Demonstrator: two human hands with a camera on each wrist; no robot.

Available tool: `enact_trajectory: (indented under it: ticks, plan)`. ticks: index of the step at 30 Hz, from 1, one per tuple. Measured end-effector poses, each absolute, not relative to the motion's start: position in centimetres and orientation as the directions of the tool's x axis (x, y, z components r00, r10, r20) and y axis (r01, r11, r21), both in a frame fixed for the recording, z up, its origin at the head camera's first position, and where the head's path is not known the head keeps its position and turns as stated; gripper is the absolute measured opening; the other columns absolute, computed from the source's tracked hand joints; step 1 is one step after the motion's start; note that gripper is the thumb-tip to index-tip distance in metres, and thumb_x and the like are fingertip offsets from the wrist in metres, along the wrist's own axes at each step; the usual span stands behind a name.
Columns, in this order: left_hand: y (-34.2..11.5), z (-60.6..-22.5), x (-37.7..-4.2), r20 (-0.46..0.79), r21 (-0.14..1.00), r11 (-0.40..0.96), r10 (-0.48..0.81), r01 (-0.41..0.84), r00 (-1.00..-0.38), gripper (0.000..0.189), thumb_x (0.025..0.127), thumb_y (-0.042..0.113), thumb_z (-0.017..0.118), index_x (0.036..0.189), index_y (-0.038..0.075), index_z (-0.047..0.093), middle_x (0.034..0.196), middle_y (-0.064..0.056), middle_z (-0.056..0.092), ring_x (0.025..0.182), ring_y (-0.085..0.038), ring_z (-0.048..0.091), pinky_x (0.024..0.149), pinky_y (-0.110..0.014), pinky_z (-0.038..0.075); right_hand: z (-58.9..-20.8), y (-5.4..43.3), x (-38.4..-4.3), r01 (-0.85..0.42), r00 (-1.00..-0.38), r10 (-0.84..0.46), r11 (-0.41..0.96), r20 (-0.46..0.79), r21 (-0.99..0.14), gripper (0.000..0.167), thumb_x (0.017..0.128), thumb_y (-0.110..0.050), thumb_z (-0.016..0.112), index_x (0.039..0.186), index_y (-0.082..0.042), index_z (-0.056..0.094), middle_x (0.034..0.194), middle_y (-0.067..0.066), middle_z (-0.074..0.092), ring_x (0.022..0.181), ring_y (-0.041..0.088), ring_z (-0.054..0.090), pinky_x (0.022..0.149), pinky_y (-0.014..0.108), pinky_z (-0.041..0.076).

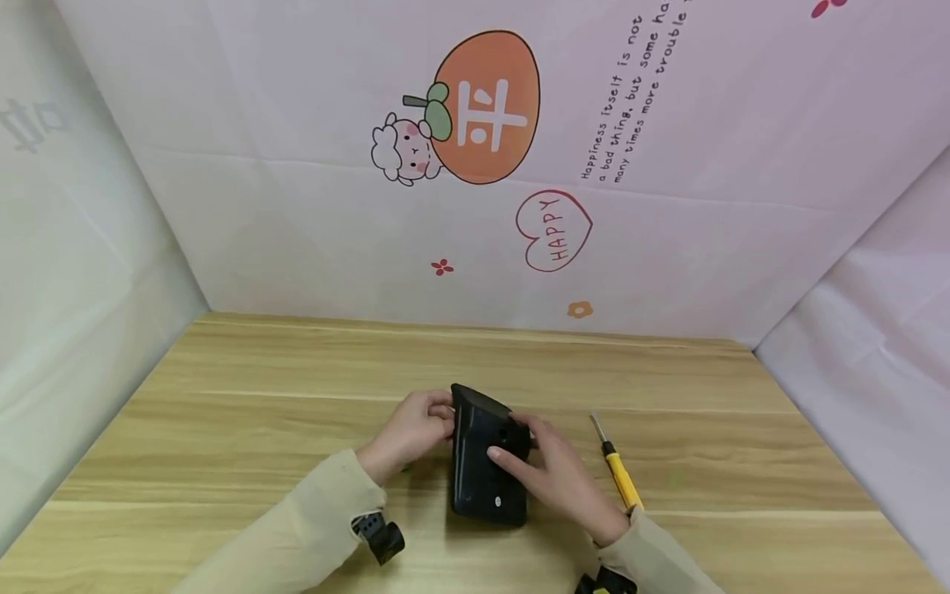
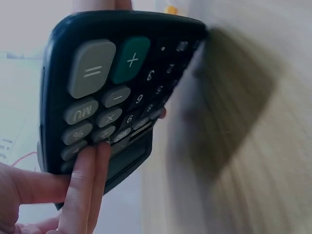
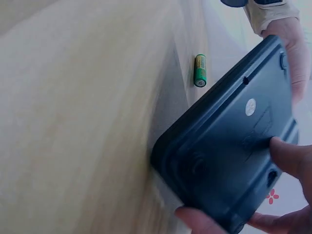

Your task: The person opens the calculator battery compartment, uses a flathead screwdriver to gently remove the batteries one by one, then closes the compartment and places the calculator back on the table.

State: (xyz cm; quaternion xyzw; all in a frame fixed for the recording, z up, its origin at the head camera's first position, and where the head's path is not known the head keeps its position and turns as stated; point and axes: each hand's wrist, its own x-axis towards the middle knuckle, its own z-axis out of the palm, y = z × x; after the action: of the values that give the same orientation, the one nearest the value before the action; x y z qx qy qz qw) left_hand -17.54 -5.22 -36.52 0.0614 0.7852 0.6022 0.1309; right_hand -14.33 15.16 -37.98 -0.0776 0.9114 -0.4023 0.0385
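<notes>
A black desk calculator (image 1: 482, 474) stands tilted on edge over the table, its back toward the head camera. My right hand (image 1: 557, 474) grips it, the thumb (image 3: 287, 153) pressed on the back cover and other fingers reaching round the edges. On the far side, my left hand (image 1: 416, 425) holds the calculator's edge. The left wrist view shows two of its fingers (image 2: 85, 185) lying on the grey keys near the display, with the thumb at the rim. That view also shows the large grey equals key (image 2: 92, 68) and green plus key (image 2: 131, 59).
A yellow-handled screwdriver (image 1: 620, 474) lies on the wooden table (image 1: 297, 363) right of my right hand. A green battery (image 3: 200, 70) lies on the table beyond the calculator. White printed cloth (image 1: 334, 247) walls the table at the back and sides.
</notes>
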Motion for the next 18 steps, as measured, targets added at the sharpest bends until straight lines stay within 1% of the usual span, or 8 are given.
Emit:
enact_trajectory:
  ticks: [4,10,14,18]
  plan:
    - [-5.44,-36.22,-17.55,-0.118,0.963,0.266,0.299,-0.036,-0.947,0.027,0.084,-0.006,0.053,0.108,-0.009,0.064,0.090,-0.014,0.070,0.074,-0.011,0.061,0.073,-0.034,0.055,-38.16,15.12,-14.18,-0.126,-0.985,-0.172,0.607,0.025,-0.784,0.060,0.086,-0.040,0.071,0.135,-0.011,0.052,0.131,0.012,0.056,0.109,0.033,0.061,0.088,0.045,0.052]
    - [-5.39,-36.28,-17.30,-0.107,0.961,0.276,0.348,-0.007,-0.932,0.032,0.081,-0.004,0.058,0.112,-0.011,0.062,0.095,-0.014,0.070,0.081,-0.012,0.061,0.073,-0.024,0.051,-38.35,14.87,-14.01,-0.145,-0.981,-0.188,0.566,0.045,-0.811,0.055,0.085,-0.038,0.072,0.131,-0.012,0.055,0.129,0.010,0.057,0.109,0.031,0.062,0.089,0.042,0.052]
    - [-5.27,-36.43,-17.27,-0.094,0.968,0.250,0.381,0.005,-0.920,0.033,0.080,-0.002,0.060,0.111,-0.013,0.061,0.096,-0.016,0.069,0.080,-0.011,0.059,0.070,-0.021,0.048,-38.23,14.59,-13.99,-0.157,-0.980,-0.191,0.535,0.062,-0.830,0.052,0.086,-0.035,0.072,0.130,-0.012,0.056,0.129,0.010,0.057,0.108,0.030,0.062,0.088,0.042,0.053]
    - [-5.18,-36.51,-17.31,-0.095,0.976,0.216,0.408,-0.006,-0.908,0.035,0.082,-0.002,0.058,0.115,-0.014,0.058,0.101,-0.019,0.069,0.083,-0.011,0.060,0.072,-0.021,0.048,-38.09,14.48,-14.07,-0.151,-0.981,-0.185,0.508,0.063,-0.848,0.052,0.086,-0.034,0.072,0.130,-0.012,0.056,0.130,0.012,0.057,0.107,0.032,0.062,0.084,0.039,0.055]
